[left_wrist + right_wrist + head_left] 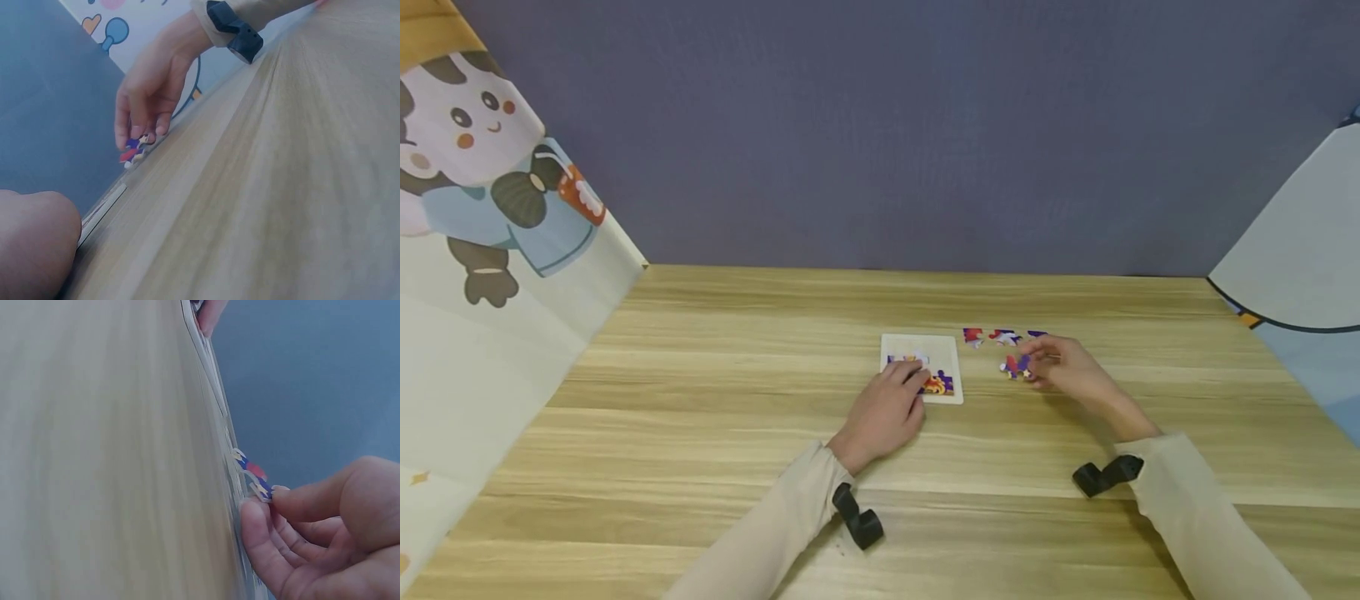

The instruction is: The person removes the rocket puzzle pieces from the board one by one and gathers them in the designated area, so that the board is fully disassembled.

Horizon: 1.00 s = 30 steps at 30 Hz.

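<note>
Wood-grained worktop (745, 333) backed by a dark blue-grey partition (917, 133), with a pale panel bearing a cartoon figure (497, 167) at the left and another printed panel (1300, 233) at the right. Jigsaw piece (1011, 367) in the right hand (1071, 372): flat and thin, with interlocking knobs, coloured red and purple, with a pale star and a white knob. It is pinched between thumb and fingers, to the right of a shallow white tray (958, 367). Fitted pieces (938, 384) occupy the near part of the tray, purple with an orange and yellow motif; its far part shows a pale bare base. The left hand (883, 412) rests on the tray's near left portion with relaxed fingers, visibly gripping nothing. Beyond the right hand, three loose pieces form a row: one red and purple (972, 336), one red, white and dark (1004, 337), one purple (1037, 334).

Hidden or indistinct: the left hand covers much of the fitted section, and what lies under its fingertips cannot be told. The right hand hides part of the purple piece. In the left wrist view the left hand is cropped to a rounded mass; both wrist views show the tray nearly edge-on, its contents unreadable.
</note>
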Available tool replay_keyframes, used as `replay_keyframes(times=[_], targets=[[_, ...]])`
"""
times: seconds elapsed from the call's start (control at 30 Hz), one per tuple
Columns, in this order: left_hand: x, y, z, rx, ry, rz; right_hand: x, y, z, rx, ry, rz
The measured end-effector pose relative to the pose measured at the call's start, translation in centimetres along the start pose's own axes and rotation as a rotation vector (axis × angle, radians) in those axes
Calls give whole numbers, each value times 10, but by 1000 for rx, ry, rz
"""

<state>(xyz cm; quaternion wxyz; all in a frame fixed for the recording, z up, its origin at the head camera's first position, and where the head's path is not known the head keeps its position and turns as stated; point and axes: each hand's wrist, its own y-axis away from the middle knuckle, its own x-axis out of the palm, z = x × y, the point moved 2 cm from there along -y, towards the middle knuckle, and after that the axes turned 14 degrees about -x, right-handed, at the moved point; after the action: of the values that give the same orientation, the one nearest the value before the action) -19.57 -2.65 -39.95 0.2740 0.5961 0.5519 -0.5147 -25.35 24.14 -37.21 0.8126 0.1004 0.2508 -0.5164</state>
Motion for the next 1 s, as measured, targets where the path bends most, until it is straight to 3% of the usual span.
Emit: replay_keyframes(times=[0.63, 1.0], targets=[[-1, 0, -2, -1, -10, 5, -27, 11, -15, 70, 73, -28], [-2, 0, -4, -7, -18, 9, -31, 11, -17, 86, 81, -30]])
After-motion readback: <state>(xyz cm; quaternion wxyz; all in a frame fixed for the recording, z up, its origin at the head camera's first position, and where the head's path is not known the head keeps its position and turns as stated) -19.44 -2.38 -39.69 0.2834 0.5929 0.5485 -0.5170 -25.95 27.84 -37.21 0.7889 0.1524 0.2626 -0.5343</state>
